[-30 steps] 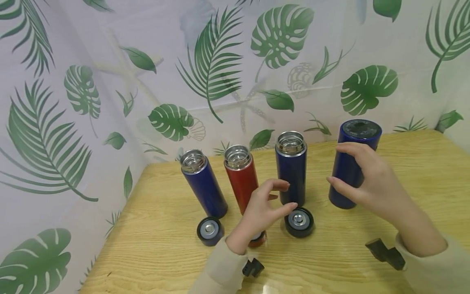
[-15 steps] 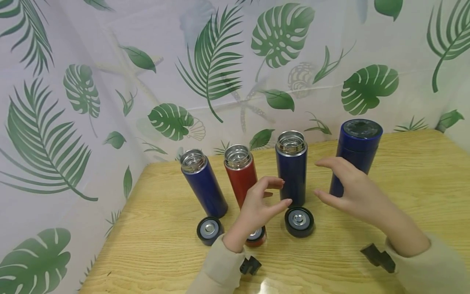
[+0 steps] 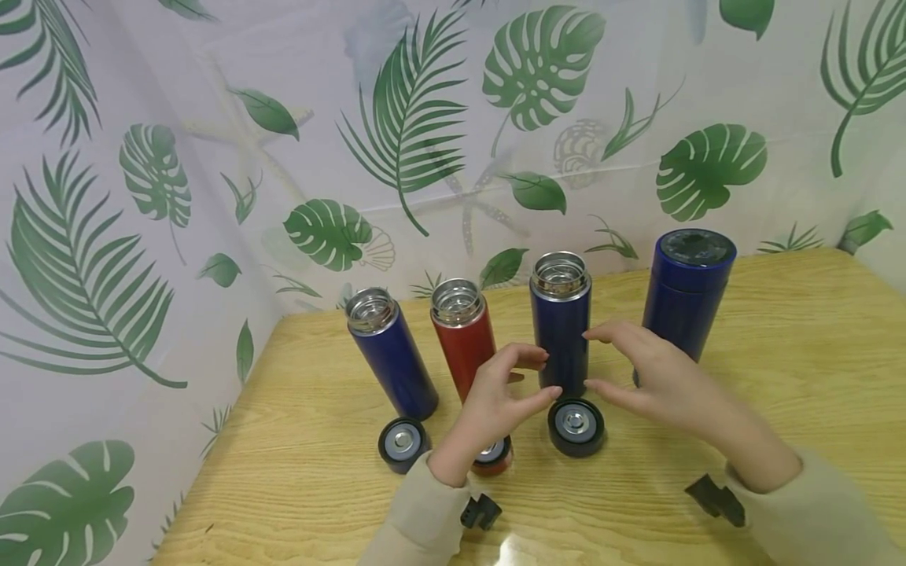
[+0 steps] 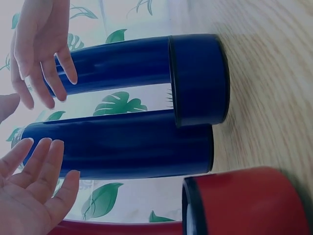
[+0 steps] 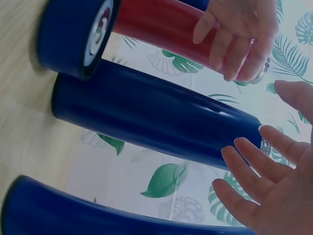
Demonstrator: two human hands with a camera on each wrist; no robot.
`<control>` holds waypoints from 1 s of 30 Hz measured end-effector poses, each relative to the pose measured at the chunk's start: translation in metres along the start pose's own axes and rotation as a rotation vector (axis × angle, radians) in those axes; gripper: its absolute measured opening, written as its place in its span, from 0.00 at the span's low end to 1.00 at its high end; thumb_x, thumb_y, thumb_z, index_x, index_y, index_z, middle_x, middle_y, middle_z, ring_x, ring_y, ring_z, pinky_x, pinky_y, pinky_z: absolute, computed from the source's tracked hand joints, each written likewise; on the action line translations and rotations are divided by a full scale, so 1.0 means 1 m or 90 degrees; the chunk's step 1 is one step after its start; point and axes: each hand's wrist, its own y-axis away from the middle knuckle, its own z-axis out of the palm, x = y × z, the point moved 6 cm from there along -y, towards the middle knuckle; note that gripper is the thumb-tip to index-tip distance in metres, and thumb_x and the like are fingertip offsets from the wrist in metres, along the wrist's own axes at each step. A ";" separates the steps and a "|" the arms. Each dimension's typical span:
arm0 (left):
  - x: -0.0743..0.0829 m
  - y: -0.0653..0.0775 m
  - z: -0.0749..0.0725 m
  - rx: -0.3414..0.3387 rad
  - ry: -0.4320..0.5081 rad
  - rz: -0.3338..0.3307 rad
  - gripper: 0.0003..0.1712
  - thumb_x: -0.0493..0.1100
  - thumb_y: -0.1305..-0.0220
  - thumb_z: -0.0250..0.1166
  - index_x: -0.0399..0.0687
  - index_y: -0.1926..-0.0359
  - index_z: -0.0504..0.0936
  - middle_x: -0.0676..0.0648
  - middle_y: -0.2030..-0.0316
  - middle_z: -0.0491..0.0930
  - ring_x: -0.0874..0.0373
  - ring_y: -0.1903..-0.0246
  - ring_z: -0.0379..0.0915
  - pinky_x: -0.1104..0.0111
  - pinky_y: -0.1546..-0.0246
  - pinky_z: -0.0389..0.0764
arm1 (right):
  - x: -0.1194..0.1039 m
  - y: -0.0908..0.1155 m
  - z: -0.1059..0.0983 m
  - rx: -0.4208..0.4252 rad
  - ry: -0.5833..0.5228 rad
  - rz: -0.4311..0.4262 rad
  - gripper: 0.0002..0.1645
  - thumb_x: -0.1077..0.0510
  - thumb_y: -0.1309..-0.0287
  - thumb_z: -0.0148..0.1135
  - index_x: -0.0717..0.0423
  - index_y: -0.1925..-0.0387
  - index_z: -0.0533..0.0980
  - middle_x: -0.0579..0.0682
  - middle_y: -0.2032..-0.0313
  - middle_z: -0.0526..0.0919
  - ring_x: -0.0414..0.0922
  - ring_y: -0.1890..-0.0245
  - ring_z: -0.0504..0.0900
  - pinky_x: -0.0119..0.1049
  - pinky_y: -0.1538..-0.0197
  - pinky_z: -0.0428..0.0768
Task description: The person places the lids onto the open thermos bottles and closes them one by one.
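In the head view my left hand (image 3: 488, 405) hovers before the red bottle (image 3: 460, 342), fingers loosely bent. My right hand (image 3: 658, 381) is held with thumb and fingers apart, beside an uncapped blue bottle (image 3: 562, 334). That bottle stands upright between the two hands, and its upturned lid (image 3: 576, 427) sits just in front. The left wrist view shows my left palm (image 4: 34, 191) facing up with nothing in it. Fingers of my right hand (image 5: 279, 181) spread near the bottle's neck end in the right wrist view, also holding nothing.
A capped blue bottle (image 3: 685, 303) stands at the right. Another uncapped blue bottle (image 3: 395, 362) is at the left, its upturned lid (image 3: 403, 444) before it. A red lid (image 3: 493, 457) lies partly behind my left wrist. Patterned cloth (image 3: 425, 118) hangs behind the wooden table (image 3: 297, 472).
My right hand has moved left, away from the capped blue bottle, to beside the uncapped one. My left hand has drawn slightly left. Bottles and lids stay in place.
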 end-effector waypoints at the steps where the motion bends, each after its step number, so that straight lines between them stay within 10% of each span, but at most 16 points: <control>1: -0.005 -0.001 0.002 -0.001 -0.004 0.001 0.21 0.35 0.48 0.64 0.35 0.53 0.71 0.41 0.56 0.75 0.53 0.55 0.70 0.61 0.56 0.72 | 0.000 0.000 0.002 -0.007 -0.002 0.003 0.28 0.61 0.60 0.69 0.65 0.55 0.70 0.58 0.57 0.75 0.53 0.56 0.74 0.50 0.57 0.73; 7: -0.027 -0.005 0.008 -0.004 -0.010 0.019 0.22 0.42 0.47 0.65 0.43 0.51 0.72 0.45 0.55 0.75 0.59 0.56 0.70 0.64 0.57 0.73 | 0.006 0.001 0.016 -0.072 -0.016 0.044 0.27 0.58 0.57 0.68 0.65 0.54 0.70 0.58 0.56 0.75 0.53 0.54 0.73 0.50 0.55 0.72; 30: -0.025 -0.003 0.012 -0.019 -0.018 0.039 0.21 0.41 0.47 0.64 0.41 0.52 0.71 0.44 0.57 0.75 0.60 0.57 0.70 0.62 0.58 0.73 | 0.015 0.006 0.053 -0.184 -0.016 0.058 0.24 0.56 0.54 0.66 0.62 0.55 0.71 0.55 0.58 0.75 0.49 0.59 0.74 0.42 0.62 0.75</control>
